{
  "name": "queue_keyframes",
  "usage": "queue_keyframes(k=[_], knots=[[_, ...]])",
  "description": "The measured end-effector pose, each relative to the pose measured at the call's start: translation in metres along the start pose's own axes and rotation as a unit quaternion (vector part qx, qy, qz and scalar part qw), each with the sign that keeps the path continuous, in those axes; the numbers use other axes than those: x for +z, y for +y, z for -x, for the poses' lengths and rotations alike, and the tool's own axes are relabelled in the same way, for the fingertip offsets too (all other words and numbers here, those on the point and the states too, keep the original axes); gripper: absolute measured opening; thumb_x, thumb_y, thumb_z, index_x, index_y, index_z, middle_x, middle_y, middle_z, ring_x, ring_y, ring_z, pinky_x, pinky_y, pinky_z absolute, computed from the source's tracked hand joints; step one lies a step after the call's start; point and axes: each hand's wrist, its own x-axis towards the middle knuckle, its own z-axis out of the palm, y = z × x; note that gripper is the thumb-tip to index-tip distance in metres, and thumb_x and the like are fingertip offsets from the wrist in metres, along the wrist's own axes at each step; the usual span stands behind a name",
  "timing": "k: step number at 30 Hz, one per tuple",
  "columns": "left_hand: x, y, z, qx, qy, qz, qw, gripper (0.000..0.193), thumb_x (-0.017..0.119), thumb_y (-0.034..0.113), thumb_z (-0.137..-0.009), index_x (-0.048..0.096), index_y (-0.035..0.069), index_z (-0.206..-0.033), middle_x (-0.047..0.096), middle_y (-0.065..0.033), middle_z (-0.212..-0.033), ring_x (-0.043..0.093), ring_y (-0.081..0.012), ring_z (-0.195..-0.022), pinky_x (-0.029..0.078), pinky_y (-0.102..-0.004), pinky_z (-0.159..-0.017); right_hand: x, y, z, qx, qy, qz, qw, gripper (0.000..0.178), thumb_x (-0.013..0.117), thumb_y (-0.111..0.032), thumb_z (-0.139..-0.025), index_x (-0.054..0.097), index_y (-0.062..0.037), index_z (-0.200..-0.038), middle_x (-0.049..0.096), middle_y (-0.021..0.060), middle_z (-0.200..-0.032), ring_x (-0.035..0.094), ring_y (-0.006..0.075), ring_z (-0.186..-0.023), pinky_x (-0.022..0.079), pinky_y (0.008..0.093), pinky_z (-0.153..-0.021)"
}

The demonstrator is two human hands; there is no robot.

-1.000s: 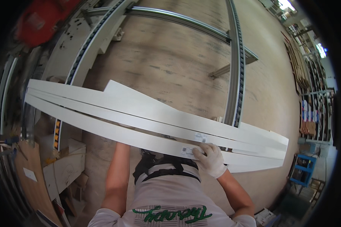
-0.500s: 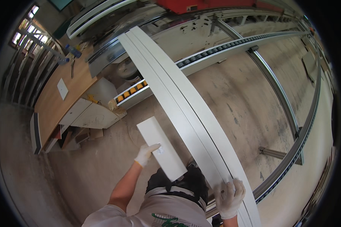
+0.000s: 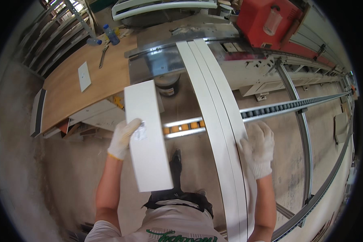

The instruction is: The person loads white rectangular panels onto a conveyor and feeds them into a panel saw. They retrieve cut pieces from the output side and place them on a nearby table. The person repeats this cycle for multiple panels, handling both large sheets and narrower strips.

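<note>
In my gloved left hand [image 3: 126, 138] is a short white panel [image 3: 148, 161] with a small printed label, gripped at its left edge, thumb on its face. The panel is held up in front of me, tilted slightly. To its right, long white boards [image 3: 213, 105] with dark seams run from the metal machine table down past my right side. My gloved right hand [image 3: 259, 150] is at the right edge of these boards, its thumb side touching the edge, fingers loosely bent and apart, somewhat blurred. It holds nothing that I can see.
A roller rail [image 3: 278, 108] crosses under the long boards. At left stands a wooden-topped bench [image 3: 109, 74] with a wrench [image 3: 103, 56], a blue bottle [image 3: 111, 35] and a small white plate [image 3: 84, 76]. A bucket [image 3: 167, 85] sits beneath the machine table; a red machine housing [image 3: 266, 24] is behind.
My left hand has raised the short panel up and to the left, turning it more upright. My right hand has moved forward along the long boards' edge. The view has swung right.
</note>
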Motion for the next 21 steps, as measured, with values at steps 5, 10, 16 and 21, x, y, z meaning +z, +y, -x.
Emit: queue_keyframes(k=[5,10,16,21], knots=[[0.061,0.000,-0.157,-0.040,-0.061,0.115,0.991,0.041,0.083,0.031,-0.105,0.079,-0.007,-0.119,0.081,-0.0082,-0.107,0.076,-0.0144,-0.091,0.060,-0.0305,-0.078,0.081,-0.006,-0.126,0.117,-0.065,-0.064,0.989,0.071,0.087,-0.030,-0.091,0.060,0.0007,-0.148,0.059,0.0273,-0.152,0.056,0.0478,-0.138,0.048,0.0539,-0.117],[0.095,-0.012,-0.227,-0.113,-0.066,0.239,0.962,0.047,0.085,0.032,-0.104,0.076,-0.006,-0.131,0.081,-0.0098,-0.117,0.079,-0.0181,-0.097,0.065,-0.0343,-0.081,0.095,-0.038,-0.184,0.058,-0.040,0.008,0.997,0.077,0.087,-0.036,-0.091,0.056,0.0016,-0.150,0.060,0.0272,-0.148,0.055,0.0483,-0.138,0.047,0.0551,-0.118],[0.115,-0.002,-0.249,-0.155,-0.008,0.322,0.934,0.054,0.084,0.039,-0.105,0.074,-0.003,-0.138,0.080,-0.0090,-0.124,0.078,-0.0171,-0.101,0.063,-0.0334,-0.083,0.110,-0.136,-0.185,0.151,-0.327,-0.160,0.919,0.078,0.081,-0.039,-0.099,0.049,0.0029,-0.156,0.065,0.0295,-0.139,0.067,0.0455,-0.127,0.055,0.0518,-0.112],[0.115,0.022,-0.223,-0.144,-0.025,0.182,0.972,0.051,0.080,0.043,-0.106,0.080,-0.004,-0.126,0.081,-0.0068,-0.110,0.075,-0.0153,-0.092,0.060,-0.0319,-0.078,0.136,-0.147,-0.182,0.227,-0.256,-0.281,0.896,0.071,0.081,-0.040,-0.099,0.055,0.0012,-0.151,0.066,0.0289,-0.141,0.069,0.0469,-0.125,0.058,0.0527,-0.107]])
